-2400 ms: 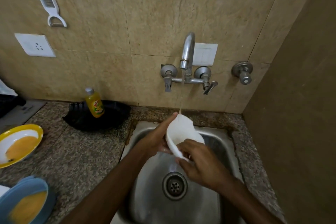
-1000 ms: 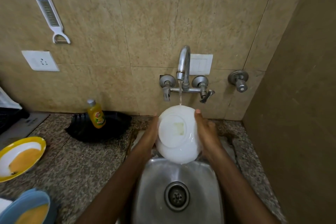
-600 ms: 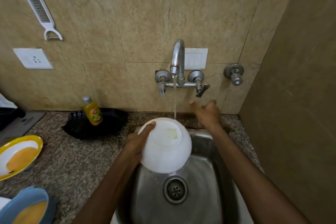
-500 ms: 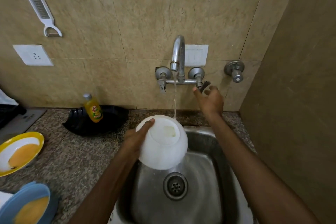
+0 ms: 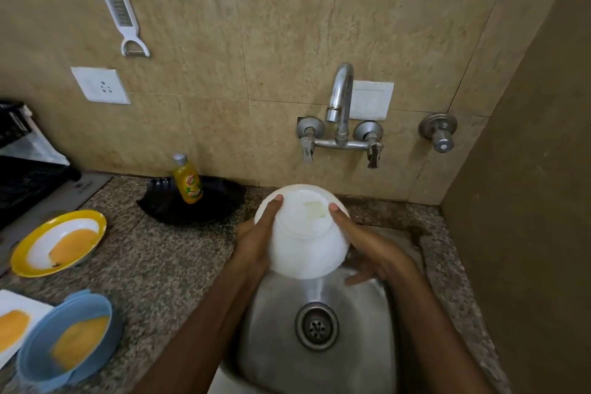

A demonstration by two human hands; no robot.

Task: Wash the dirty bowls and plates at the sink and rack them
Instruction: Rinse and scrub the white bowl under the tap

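A white bowl (image 5: 303, 233) is held upside down over the steel sink (image 5: 275, 345), its base facing me. My left hand (image 5: 256, 240) grips its left side with the thumb on the base. My right hand (image 5: 367, 249) holds its right side, thumb on the base and fingers spread below. Water pours from the bowl's lower rim toward the drain (image 5: 316, 326). No stream comes from the tap spout (image 5: 339, 96). On the counter at the left wait a yellow-rimmed plate (image 5: 32, 259), a blue bowl (image 5: 35, 358) and a white plate (image 5: 12, 304), all smeared with orange residue.
A yellow dish-soap bottle (image 5: 188, 181) stands on a black tray (image 5: 166, 211) behind the counter. A black rack (image 5: 22, 176) sits at the far left. Tap handles (image 5: 372, 144) and a separate valve (image 5: 439, 134) stick out of the wall; a side wall closes the right.
My right hand left the right tap handle and came back down onto the bowl. The stream from the tap has stopped. The bowl stays upside down over the sink.
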